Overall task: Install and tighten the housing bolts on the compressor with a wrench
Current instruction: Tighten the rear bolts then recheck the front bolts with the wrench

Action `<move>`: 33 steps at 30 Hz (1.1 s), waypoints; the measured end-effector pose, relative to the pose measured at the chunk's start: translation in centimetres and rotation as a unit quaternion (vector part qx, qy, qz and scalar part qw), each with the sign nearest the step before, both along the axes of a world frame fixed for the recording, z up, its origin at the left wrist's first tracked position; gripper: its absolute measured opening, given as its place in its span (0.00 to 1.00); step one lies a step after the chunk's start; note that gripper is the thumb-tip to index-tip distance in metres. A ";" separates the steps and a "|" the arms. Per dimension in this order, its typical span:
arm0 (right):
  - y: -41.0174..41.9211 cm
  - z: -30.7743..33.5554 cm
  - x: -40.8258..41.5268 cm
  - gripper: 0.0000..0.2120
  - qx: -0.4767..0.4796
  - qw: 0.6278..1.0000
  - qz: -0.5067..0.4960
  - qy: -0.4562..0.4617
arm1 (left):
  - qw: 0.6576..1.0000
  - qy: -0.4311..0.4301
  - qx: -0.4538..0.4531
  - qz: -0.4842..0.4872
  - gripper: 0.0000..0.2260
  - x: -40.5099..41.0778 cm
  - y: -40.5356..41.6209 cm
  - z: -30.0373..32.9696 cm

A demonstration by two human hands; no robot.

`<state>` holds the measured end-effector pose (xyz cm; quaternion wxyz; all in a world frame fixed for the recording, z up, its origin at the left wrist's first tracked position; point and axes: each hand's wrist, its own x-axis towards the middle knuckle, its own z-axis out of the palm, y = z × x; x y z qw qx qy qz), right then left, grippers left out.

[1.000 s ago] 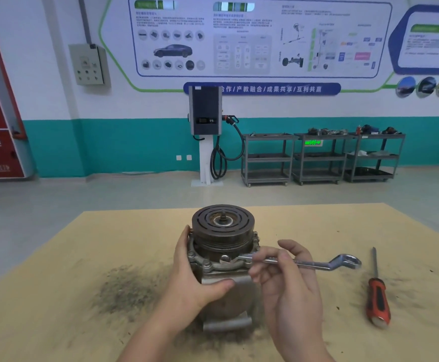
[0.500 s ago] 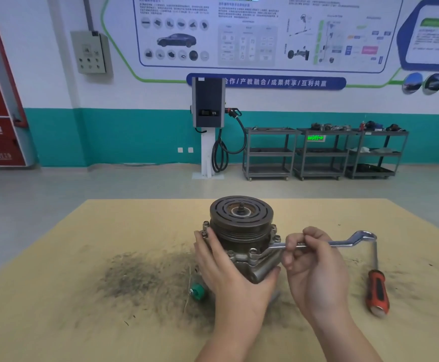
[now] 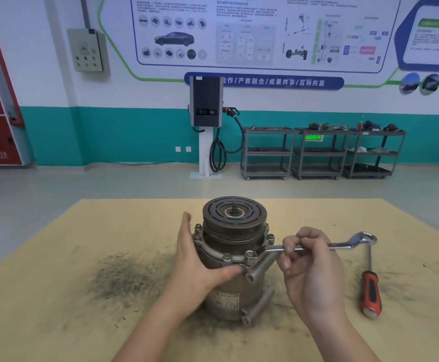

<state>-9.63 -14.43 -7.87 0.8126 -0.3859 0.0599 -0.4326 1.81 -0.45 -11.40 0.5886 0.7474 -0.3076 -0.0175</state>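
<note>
A grey metal compressor (image 3: 232,286) stands upright on the yellow table (image 3: 82,296), its dark pulley on top and several bolts around the housing flange. My left hand (image 3: 200,262) rests on its left side, fingers straight along the housing and thumb across the front below the flange. My right hand (image 3: 309,267) pinches the shaft of a silver ring wrench (image 3: 343,245). The wrench's near ring sits on the front right flange bolt (image 3: 249,254); its far ring points right, above the table.
A red-handled screwdriver (image 3: 369,296) lies on the table to the right of my right hand. Dark grit is scattered over the tabletop left of and around the compressor. Beyond the table are a grey floor, a charging post and metal carts.
The wrench handle has swung from pointing right and toward me to pointing right, slightly away. The compressor has stood up straight after tilting. My left hand's fingers have straightened along the housing.
</note>
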 end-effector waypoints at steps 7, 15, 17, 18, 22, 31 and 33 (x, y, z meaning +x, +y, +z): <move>5.1 -3.7 -1.0 0.15 -0.202 0.950 -0.226 -0.076 | 0.996 -0.023 0.011 -0.082 0.48 2.5 0.8 0.3; 7.7 -4.5 -0.2 0.06 -0.442 0.842 -0.305 0.045 | 0.987 -0.083 -0.020 0.135 0.45 -1.6 -0.5 -0.3; 7.7 -3.9 0.3 0.05 -0.467 0.834 -0.285 0.065 | 0.970 -0.106 -0.066 0.210 0.43 -3.6 -1.7 -0.3; 7.5 -3.5 0.4 0.05 -0.465 0.840 -0.274 0.059 | 0.964 -0.109 -0.081 0.230 0.43 -4.3 -2.2 -0.2; 4.9 -1.1 0.3 0.07 -0.300 0.934 -0.194 0.004 | 0.948 -0.144 -0.063 0.275 0.49 -4.6 -3.5 -0.3; -3.7 0.2 2.9 0.07 0.020 0.999 0.016 -0.033 | 0.952 -0.146 -0.034 0.268 0.50 -1.4 -5.0 -0.4; -4.5 0.3 3.7 0.07 0.014 0.999 0.030 -0.032 | 0.954 -0.147 -0.040 0.259 0.49 -0.6 -5.1 -0.6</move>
